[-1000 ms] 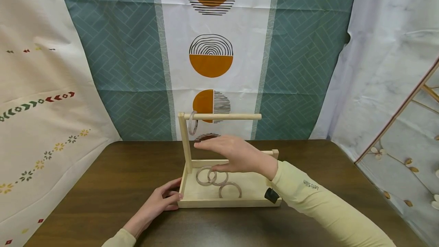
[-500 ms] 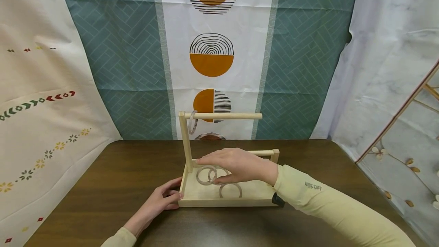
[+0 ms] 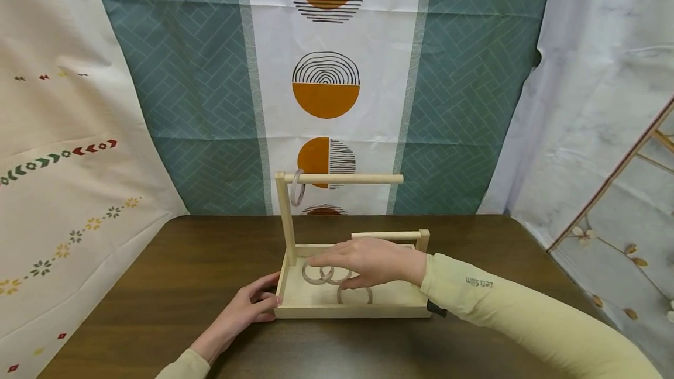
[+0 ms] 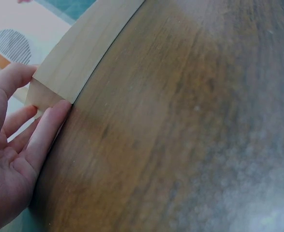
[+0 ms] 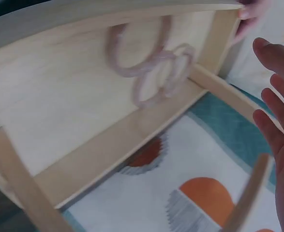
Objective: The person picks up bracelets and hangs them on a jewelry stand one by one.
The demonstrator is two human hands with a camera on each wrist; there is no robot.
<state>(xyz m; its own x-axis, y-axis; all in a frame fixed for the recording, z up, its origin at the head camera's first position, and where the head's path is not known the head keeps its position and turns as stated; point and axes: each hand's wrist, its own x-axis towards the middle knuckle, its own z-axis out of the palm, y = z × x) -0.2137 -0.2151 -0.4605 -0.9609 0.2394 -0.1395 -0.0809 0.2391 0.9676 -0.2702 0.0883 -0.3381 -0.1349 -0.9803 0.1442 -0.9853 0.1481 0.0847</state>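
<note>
My left hand holds the left end of a wooden bangle stand, with thumb at the front corner and fingers along the outer side. Fingers relaxed and holding nothing, my right hand hovers over the stand's tray. Beneath it lie two overlapping pale bangles, the left bangle and its neighbour, plus a separate bangle nearer the front. The right hand partly hides them in the head view. One more bangle hangs on the tall upper bar, near its post.
A short bar on a low post stands at the tray's back right. The stand sits on a dark wood table. Behind are a patterned cloth and pale curtains at both sides.
My right hand has lowered from near the upper bar to just above the bangles, shifting slightly right. The left hand keeps its place on the stand; the bangles have not moved.
</note>
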